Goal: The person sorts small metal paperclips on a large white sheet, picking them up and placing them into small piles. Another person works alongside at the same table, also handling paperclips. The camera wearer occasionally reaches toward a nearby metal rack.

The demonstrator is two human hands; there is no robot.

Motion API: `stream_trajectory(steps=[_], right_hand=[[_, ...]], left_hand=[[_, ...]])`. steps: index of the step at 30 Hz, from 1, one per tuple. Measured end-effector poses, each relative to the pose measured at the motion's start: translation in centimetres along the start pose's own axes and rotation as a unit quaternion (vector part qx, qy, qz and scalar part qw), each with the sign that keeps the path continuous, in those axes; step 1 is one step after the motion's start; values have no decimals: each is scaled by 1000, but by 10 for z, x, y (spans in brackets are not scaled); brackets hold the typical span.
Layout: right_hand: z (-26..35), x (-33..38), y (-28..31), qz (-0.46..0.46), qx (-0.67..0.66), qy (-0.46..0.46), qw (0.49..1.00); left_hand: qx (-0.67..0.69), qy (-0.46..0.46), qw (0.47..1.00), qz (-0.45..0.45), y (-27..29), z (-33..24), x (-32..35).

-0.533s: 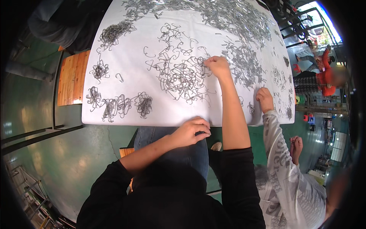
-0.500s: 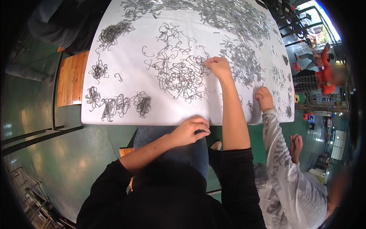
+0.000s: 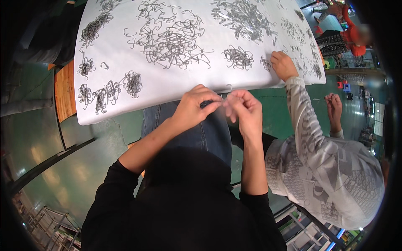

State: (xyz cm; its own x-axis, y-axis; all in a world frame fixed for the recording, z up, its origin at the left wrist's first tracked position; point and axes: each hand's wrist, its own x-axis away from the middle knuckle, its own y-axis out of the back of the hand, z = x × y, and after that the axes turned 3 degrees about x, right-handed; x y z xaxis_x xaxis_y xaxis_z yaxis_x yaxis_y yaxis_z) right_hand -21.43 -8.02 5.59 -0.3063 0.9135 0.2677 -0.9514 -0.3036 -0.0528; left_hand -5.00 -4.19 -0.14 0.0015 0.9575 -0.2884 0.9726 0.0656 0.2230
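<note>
Over my lap, just off the table's near edge, both hands meet fingertip to fingertip. My left hand (image 3: 194, 106) is closed in a pinch, with a small dark piece (image 3: 205, 103) between thumb and fingers; its kind is unclear. My right hand (image 3: 247, 111) pinches a thin metal hook (image 3: 229, 88), whose curved end sticks up above the fingers. Its lower part is hidden at the fingertips, and the lower fingers are slightly blurred. Beyond my hands, a loose heap of bent wire hooks (image 3: 171, 44) lies on the white-covered table (image 3: 180, 81).
Small hook piles (image 3: 133, 83) line the table's left side, and another pile (image 3: 238, 57) lies right of the heap. Short metal pieces (image 3: 245, 19) are spread farther back. At right, a co-worker's hand (image 3: 284, 65) rests by a small pile. A wooden bench (image 3: 66, 92) stands left.
My right hand has come back from the heap to my left hand, bringing a hook. My left hand has lifted slightly and now shows the dark piece. The view has shifted.
</note>
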Motion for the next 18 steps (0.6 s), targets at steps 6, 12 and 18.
stream_trajectory(steps=[6, 12, 18], right_hand=[[-17, 33, -1, -74, -8, 23, 997], [-24, 33, 0, -102, -11, 39, 994], [-34, 33, -9, -166, 8, 124, 978]], left_hand=[[-10, 6, 1000, 0, -4, -13, 3], [-33, 9, 999, -7, -9, -16, 1], [-52, 17, 998, -10, -14, -20, -5]])
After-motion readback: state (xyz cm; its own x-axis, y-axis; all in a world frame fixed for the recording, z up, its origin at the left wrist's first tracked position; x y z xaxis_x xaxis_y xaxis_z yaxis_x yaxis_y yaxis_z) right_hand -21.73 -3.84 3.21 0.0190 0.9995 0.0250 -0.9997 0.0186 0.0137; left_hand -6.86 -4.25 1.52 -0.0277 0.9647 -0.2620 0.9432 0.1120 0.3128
